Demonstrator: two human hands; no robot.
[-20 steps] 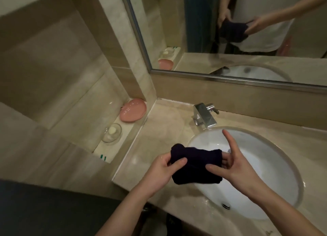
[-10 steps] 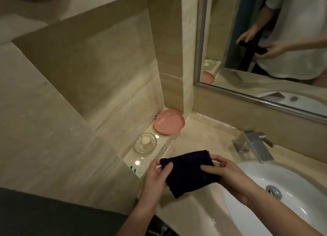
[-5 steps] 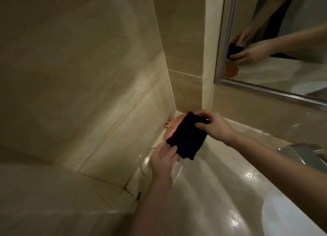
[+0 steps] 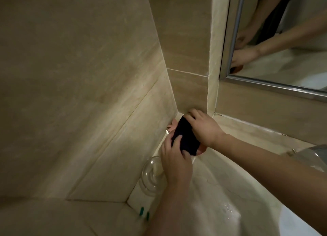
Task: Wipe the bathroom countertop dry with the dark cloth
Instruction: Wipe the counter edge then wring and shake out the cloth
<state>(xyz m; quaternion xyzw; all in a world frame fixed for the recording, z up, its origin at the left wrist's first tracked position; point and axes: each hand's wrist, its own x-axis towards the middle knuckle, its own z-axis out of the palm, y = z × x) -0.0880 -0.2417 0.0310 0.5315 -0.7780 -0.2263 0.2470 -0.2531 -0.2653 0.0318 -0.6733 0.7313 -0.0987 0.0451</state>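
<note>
The dark cloth (image 4: 185,136), folded into a pad, is held over the back left corner of the beige stone countertop (image 4: 221,186). My right hand (image 4: 203,127) grips its far end close to the wall corner. My left hand (image 4: 175,161) pinches its near end with the fingertips. The cloth covers most of a pink soap dish (image 4: 201,150), of which only slivers show. Water drops glint on the countertop near the basin.
A clear glass dish (image 4: 150,175) sits on the narrow ledge just under my left wrist. The chrome faucet (image 4: 311,156) is at the right edge, the white basin (image 4: 297,223) at bottom right. Tiled walls close the corner; a mirror (image 4: 283,41) hangs above.
Both hands carried the cloth from over the basin to the back left corner, then lowered it onto the pink soap dish. The view has closed in on the corner.
</note>
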